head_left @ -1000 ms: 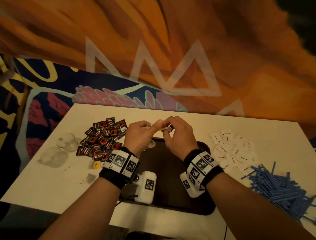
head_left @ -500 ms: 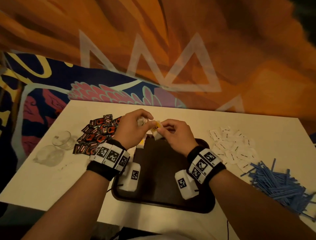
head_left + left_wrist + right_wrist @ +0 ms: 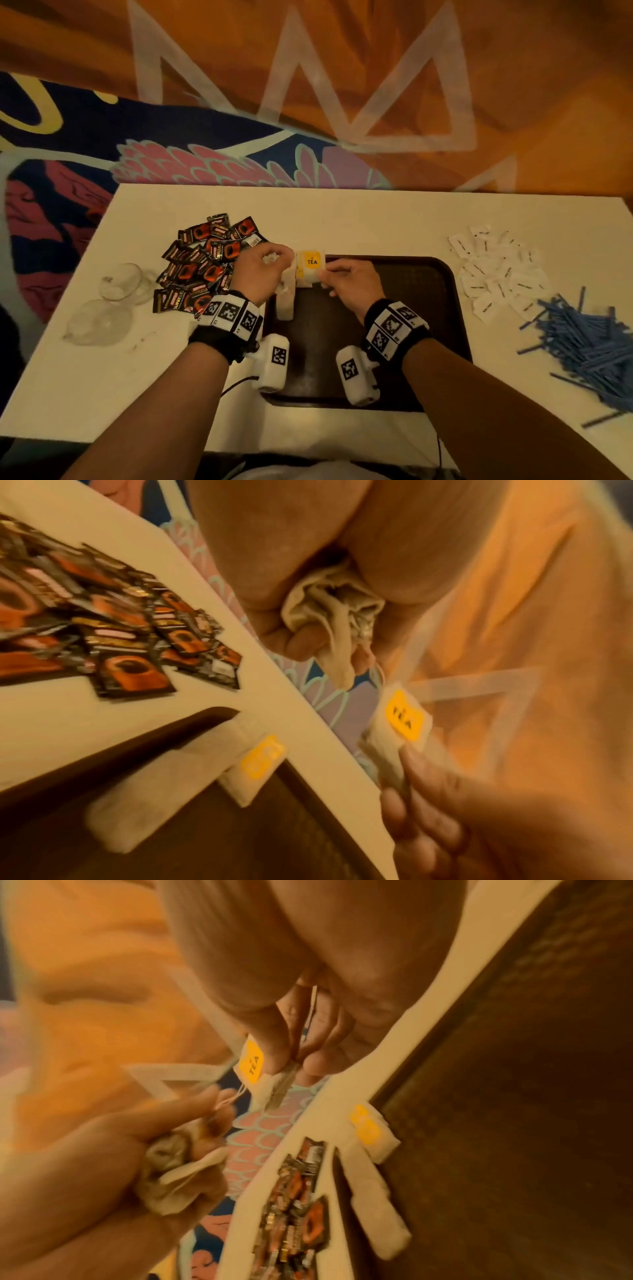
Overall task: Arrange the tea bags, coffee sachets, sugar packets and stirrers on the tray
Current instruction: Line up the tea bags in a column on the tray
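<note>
Nearest the person, the dark tray (image 3: 438, 342) sits on the white tabletop (image 3: 376, 219), mostly bare. A row of tea bags (image 3: 285, 305) lies along its left edge, one yellow tag showing at the far end in the wrist views.

Just beyond, both hands work at the tray's far left corner. The right hand (image 3: 349, 284) pinches a tea bag with a yellow "TEA" tag (image 3: 310, 265) between thumb and fingers, holding it above the row's far end. The left hand (image 3: 260, 270) is closed round a crumpled bunch of tea bags (image 3: 334, 612). A thin string (image 3: 231, 1099) runs from the held bag towards the left hand's fingers.

That string looks like the main risk. If it is tangled in the bunch, lowering the bag could drag others out of the left fist, or tug the bag askew as it lands. The tight fist may also crease or tear the paper bags. A careless placement could nudge the row already laid down, since the held bag hovers right by it.

Further out, the coffee sachets (image 3: 205, 263) lie heaped left of the tray, touching the left wrist, so a sweep of that arm could scatter them. 2 clear glass pieces (image 3: 109, 298) sit beyond them. On the right are the sugar packets (image 3: 496, 270) and blue stirrers (image 3: 589, 335), none yet on the tray.
</note>
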Available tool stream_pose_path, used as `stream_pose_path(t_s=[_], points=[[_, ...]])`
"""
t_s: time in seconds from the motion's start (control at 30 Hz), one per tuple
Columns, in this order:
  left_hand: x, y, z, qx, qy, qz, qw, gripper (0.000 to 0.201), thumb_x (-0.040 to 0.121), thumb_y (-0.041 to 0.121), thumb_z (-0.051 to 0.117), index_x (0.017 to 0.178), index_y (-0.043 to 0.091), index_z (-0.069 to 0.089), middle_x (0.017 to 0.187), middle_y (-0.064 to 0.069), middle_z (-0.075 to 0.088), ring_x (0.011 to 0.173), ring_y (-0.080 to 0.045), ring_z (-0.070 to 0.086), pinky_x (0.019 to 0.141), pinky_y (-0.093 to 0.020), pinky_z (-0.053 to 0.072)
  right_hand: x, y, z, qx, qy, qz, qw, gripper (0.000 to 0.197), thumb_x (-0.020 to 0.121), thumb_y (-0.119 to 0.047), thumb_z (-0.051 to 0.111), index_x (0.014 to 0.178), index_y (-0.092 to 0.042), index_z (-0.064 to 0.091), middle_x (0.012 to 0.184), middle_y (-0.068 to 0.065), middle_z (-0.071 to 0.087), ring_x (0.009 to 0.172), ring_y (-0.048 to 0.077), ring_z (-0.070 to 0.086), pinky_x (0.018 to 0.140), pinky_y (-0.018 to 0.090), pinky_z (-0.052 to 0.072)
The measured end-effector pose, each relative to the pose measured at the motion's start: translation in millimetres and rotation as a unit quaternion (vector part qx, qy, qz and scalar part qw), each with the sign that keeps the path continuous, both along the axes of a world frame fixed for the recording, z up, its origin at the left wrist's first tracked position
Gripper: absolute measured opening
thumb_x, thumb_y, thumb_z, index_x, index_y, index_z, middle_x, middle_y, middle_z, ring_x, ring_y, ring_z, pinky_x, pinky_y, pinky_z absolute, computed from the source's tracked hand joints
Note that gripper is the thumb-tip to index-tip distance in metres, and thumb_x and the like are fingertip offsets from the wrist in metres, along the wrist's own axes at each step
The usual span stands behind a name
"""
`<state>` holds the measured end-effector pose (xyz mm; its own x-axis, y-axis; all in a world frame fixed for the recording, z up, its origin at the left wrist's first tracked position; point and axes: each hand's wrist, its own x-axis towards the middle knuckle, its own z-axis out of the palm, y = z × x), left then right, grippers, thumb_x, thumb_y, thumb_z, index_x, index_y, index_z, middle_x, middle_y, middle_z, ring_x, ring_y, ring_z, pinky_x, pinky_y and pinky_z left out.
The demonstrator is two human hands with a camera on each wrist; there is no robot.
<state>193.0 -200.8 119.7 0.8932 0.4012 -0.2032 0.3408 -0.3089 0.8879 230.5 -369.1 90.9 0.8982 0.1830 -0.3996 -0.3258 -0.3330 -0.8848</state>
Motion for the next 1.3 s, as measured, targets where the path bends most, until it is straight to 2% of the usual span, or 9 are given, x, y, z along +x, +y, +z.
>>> stream_pose_path(t_s=[0.1, 0.23, 0.5, 0.77, 0.9, 1.0, 1.13, 1.23, 1.3], points=[[-9.2, 29.1, -18.4, -0.07, 0.06, 0.063, 0.994, 0.011, 0.089, 0.02, 0.063, 0.08, 0.021, 0.07, 0.082, -0.004, 0.069, 0.061, -0.012, 0.061, 0.062, -0.03, 0.052, 3.8, 9.4, -28.5, -0.073, 0.054, 0.014, 0.996, 0.012, 0.083, -0.024, 0.073, 0.075, -0.028, 0.066, 0.078, -0.001, 0.072, 0.066, 0.006, 0.064, 0.069, 0.024, 0.056], [-27.9, 66.7, -39.2, -0.126, 0.111, 0.117, 0.979, 0.01, 0.091, 0.019, 0.061, 0.092, 0.015, 0.069, 0.083, -0.007, 0.066, 0.058, -0.013, 0.061, 0.045, -0.021, 0.048, 9.6, 24.5, -58.5, -0.154, 0.113, 0.051, 0.98, 0.004, 0.088, -0.025, 0.066, 0.086, -0.027, 0.068, 0.092, -0.002, 0.07, 0.095, 0.015, 0.065, 0.093, 0.036, 0.053], [-48.5, 97.9, -65.0, -0.142, 0.136, 0.141, 0.97, 0.014, 0.09, 0.019, 0.063, 0.078, 0.015, 0.067, 0.058, 0.001, 0.058, 0.058, -0.02, 0.052, 0.039, -0.018, 0.039, 13.2, 48.7, -78.4, -0.209, 0.162, 0.058, 0.963, 0.023, 0.09, -0.029, 0.066, 0.11, -0.019, 0.07, 0.118, 0.002, 0.065, 0.111, 0.018, 0.059, 0.101, 0.035, 0.048], [-49.6, 92.9, -67.3, -0.189, 0.157, 0.134, 0.96, 0.018, 0.092, 0.027, 0.06, 0.085, 0.012, 0.065, 0.063, -0.004, 0.056, 0.051, -0.015, 0.055, 0.04, -0.019, 0.033, 16.3, 52.1, -83.7, -0.227, 0.155, 0.021, 0.961, 0.019, 0.087, -0.027, 0.07, 0.105, -0.02, 0.068, 0.117, 0.0, 0.063, 0.108, 0.017, 0.058, 0.098, 0.035, 0.049], [-42.0, 80.9, -62.5, -0.324, 0.147, 0.173, 0.918, 0.012, 0.096, 0.019, 0.053, 0.094, 0.011, 0.062, 0.072, -0.005, 0.06, 0.051, -0.01, 0.057, 0.044, -0.021, 0.046, 16.4, 45.9, -79.5, -0.202, 0.134, -0.015, 0.97, 0.014, 0.082, -0.024, 0.075, 0.088, -0.025, 0.063, 0.109, 0.0, 0.066, 0.102, 0.016, 0.061, 0.095, 0.037, 0.052], [-35.2, 69.4, -58.0, -0.406, 0.119, 0.177, 0.889, 0.015, 0.094, 0.004, 0.049, 0.101, 0.01, 0.06, 0.086, -0.012, 0.062, 0.06, -0.014, 0.062, 0.053, -0.027, 0.055, 14.2, 43.1, -65.4, -0.165, 0.081, 0.009, 0.983, 0.013, 0.082, -0.024, 0.074, 0.091, -0.025, 0.064, 0.099, -0.004, 0.067, 0.096, 0.012, 0.063, 0.086, 0.031, 0.055], [-25.2, 46.8, -47.6, -0.419, 0.123, 0.127, 0.89, 0.017, 0.095, 0.001, 0.049, 0.109, 0.009, 0.054, 0.096, -0.018, 0.067, 0.077, -0.023, 0.07, 0.065, -0.031, 0.055, 7.7, 48.1, -32.4, -0.083, 0.027, 0.103, 0.991, 0.01, 0.083, -0.028, 0.073, 0.091, -0.025, 0.069, 0.094, -0.006, 0.069, 0.09, 0.008, 0.064, 0.075, 0.027, 0.055], [-19.4, 31.8, -39.1, -0.386, 0.13, 0.083, 0.91, 0.018, 0.093, 0.003, 0.055, 0.109, 0.009, 0.053, 0.097, -0.015, 0.064, 0.079, -0.023, 0.065, 0.065, -0.033, 0.051, 4.1, 52.3, -11.7, -0.07, 0.01, 0.143, 0.987, 0.02, 0.082, -0.039, 0.072, 0.091, -0.02, 0.073, 0.089, -0.01, 0.069, 0.088, 0.004, 0.064, 0.069, 0.02, 0.05], [-18.2, 24.0, -31.9, -0.367, 0.131, 0.047, 0.92, 0.022, 0.093, 0.005, 0.056, 0.114, 0.01, 0.052, 0.096, -0.016, 0.063, 0.078, -0.024, 0.065, 0.062, -0.033, 0.052, 4.3, 50.4, -2.8, -0.072, 0.004, 0.138, 0.988, 0.018, 0.082, -0.034, 0.072, 0.09, -0.018, 0.074, 0.088, -0.008, 0.069, 0.087, 0.005, 0.064, 0.066, 0.015, 0.049]])
